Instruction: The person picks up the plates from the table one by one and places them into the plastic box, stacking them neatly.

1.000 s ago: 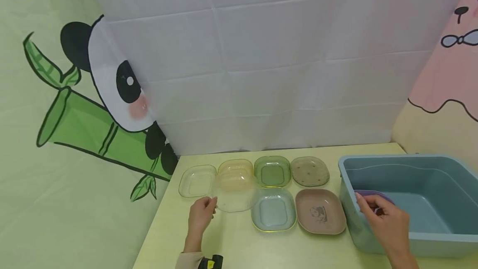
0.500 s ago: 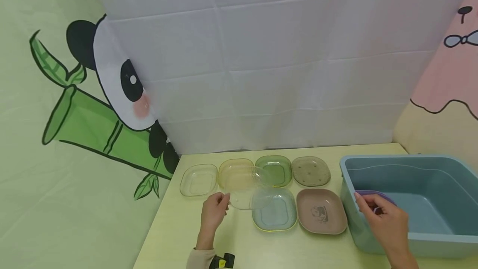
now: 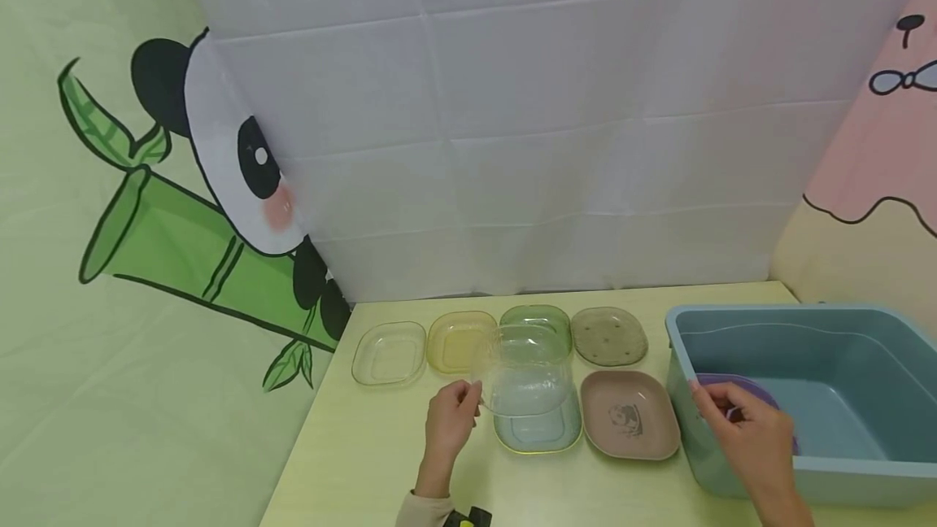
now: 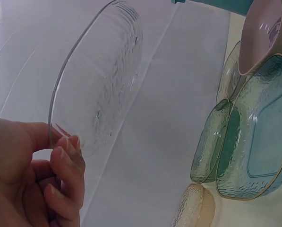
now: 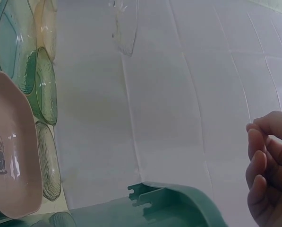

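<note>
My left hand [image 3: 451,421] pinches a clear ribbed plate [image 4: 96,80] by its rim, between thumb and fingers. Raised above the table, the plate overlaps the green plate [image 3: 534,313] and the gold-rimmed blue plate [image 3: 538,434] in the head view. Over the near left side of a blue-grey plastic tub [image 3: 864,468] is my right hand [image 3: 750,437]. Its fingers are loosely curled with the thumb near the index fingertip, and nothing shows between them in the right wrist view. Behind that hand, a purple rounded thing [image 3: 750,385] sits inside the tub, partly hidden.
In the back row stand a clear plate [image 3: 388,354], an amber plate [image 3: 454,344] and a greyish textured plate [image 3: 609,337]. A pinkish-brown plate [image 3: 629,415] with a panda print is between the blue plate and the tub. White cloth [image 3: 512,185] hangs behind the table.
My left hand has carried the clear plate rightward, from in front of the amber plate to over the green and blue plates. The right hand has barely moved.
</note>
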Demonstrator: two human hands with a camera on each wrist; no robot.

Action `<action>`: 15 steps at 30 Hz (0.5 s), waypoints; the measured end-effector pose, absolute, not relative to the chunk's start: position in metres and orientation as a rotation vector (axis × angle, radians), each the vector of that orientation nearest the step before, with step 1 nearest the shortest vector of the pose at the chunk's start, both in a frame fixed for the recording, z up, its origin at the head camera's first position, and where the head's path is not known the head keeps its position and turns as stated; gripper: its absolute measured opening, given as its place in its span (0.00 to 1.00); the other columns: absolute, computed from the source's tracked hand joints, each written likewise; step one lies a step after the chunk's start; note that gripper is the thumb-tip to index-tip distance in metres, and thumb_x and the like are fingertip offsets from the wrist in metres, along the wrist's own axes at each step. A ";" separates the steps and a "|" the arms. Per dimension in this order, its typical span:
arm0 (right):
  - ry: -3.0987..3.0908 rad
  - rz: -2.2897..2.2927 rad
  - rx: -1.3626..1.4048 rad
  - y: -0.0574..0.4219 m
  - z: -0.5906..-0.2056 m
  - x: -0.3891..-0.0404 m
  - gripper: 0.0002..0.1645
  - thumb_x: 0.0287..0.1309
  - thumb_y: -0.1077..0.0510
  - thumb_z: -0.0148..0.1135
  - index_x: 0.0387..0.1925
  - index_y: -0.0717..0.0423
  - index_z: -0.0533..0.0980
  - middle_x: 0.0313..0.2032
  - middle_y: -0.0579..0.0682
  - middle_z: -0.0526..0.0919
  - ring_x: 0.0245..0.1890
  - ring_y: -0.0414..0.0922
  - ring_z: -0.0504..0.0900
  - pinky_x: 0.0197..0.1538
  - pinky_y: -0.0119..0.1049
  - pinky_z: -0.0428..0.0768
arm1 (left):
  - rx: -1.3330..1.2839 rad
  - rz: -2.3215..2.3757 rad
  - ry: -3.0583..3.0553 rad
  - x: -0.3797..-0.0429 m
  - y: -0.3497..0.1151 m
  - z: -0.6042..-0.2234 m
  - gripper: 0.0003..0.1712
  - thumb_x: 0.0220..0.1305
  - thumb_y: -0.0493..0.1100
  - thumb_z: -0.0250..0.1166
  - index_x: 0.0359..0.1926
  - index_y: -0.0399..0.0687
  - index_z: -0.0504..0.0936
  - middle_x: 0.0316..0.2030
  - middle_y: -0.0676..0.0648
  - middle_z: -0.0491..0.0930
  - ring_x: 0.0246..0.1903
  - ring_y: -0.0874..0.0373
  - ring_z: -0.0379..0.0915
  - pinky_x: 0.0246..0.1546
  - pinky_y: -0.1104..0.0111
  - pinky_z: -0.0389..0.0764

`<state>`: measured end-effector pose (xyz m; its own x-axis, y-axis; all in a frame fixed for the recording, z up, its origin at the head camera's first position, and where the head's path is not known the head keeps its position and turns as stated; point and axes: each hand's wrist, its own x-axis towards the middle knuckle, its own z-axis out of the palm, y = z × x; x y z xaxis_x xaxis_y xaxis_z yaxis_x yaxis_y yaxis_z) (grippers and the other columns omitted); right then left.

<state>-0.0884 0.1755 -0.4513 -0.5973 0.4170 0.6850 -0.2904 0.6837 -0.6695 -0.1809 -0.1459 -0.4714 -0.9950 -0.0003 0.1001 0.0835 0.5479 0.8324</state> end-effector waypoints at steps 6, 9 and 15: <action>-1.997 0.991 -0.111 0.178 -0.453 -0.092 0.10 0.36 0.70 0.69 0.14 0.54 0.78 0.14 0.21 0.70 0.15 0.20 0.66 0.21 0.15 0.65 | -0.055 -1.453 -2.676 -0.181 -0.138 -0.471 0.18 0.62 0.47 0.57 0.20 0.41 0.76 0.13 0.52 0.72 0.12 0.66 0.65 0.16 0.69 0.66; -1.992 0.981 -0.060 0.182 -0.456 -0.098 0.11 0.34 0.72 0.69 0.14 0.55 0.78 0.15 0.20 0.70 0.16 0.18 0.66 0.22 0.15 0.65 | -0.033 -1.472 -2.662 -0.181 -0.130 -0.470 0.18 0.63 0.47 0.56 0.21 0.40 0.77 0.13 0.52 0.72 0.11 0.66 0.65 0.16 0.70 0.67; -1.958 0.969 0.166 0.173 -0.463 -0.111 0.09 0.31 0.73 0.69 0.15 0.57 0.79 0.13 0.33 0.75 0.17 0.20 0.66 0.20 0.17 0.65 | -0.038 -1.535 -2.629 -0.180 -0.110 -0.471 0.18 0.63 0.46 0.57 0.21 0.39 0.77 0.13 0.53 0.71 0.12 0.66 0.65 0.16 0.72 0.68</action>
<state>-0.1115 0.1734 -0.4633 -0.5720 0.2526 0.7804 -0.4673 0.6816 -0.5631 -0.1798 -0.1096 -0.4706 -0.9949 -0.0279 0.0967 0.0705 0.4926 0.8674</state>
